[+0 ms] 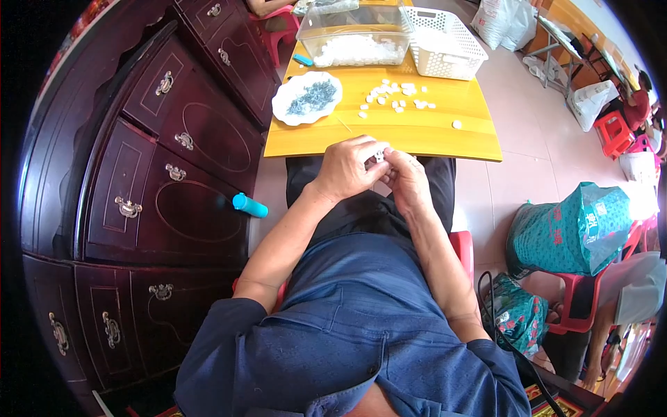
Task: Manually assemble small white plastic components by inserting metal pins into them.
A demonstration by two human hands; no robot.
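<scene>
Over my lap, just in front of the table's near edge, my left hand (347, 169) and my right hand (408, 182) meet around a small white plastic piece (379, 157). Both hands are closed on it, with thumbs and fingertips pressed close together; the fingers hide much of the piece. Beyond them, several similar white pieces (382, 91) lie loose on the yellow wooden table (417, 135). One lone white piece (456, 124) sits toward the right edge. To the left, a scalloped white plate (285, 108) bears a heap of small dark blue-grey bits (314, 96).
A clear plastic bin (354, 35) with many white pieces stands at the back, beside a white basket (448, 62). A thin stick (344, 125) lies near the plate. Dark cabinets (201, 153) line the left; a turquoise cylinder (250, 206) is beside them. Turquoise bags (549, 233) and a person's arm (603, 333) are right.
</scene>
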